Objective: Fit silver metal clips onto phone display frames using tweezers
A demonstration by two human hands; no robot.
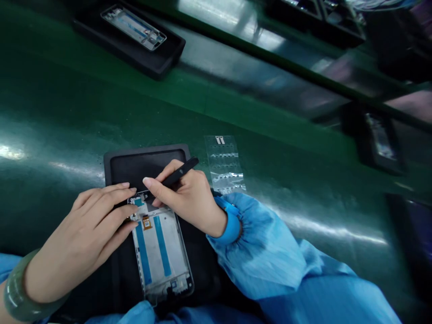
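Phone frame [154, 252]: one, pale metal, lying near and left of centre on a black tray [148, 167]; two blue strips [162, 245] along its back. Orange connector [147, 223] on the frame bears a small square code, too fine to read.

Right hand [192, 198]: thumb and fingers closed on a black pen-like tool [178, 174]; mark on its shaft illegible. This hand hides the tool's tip and the frame's far right corner.

Left hand [89, 227]: fingers narrowly spaced, tips at the frame's far left corner; whether they grip it cannot be told. Green bangle [16, 294] at the wrist.

Blue wristband [231, 220]: right wrist, below a blue sleeve [263, 243].

Clear sheet [225, 168]: on the green counter [77, 121], just right of the tray, two white tabs [220, 140] at its far end.

Second frame [130, 26]: far left, in its own black holder [168, 58].

Blurred part [381, 135]: right, in a dark holder [356, 135].
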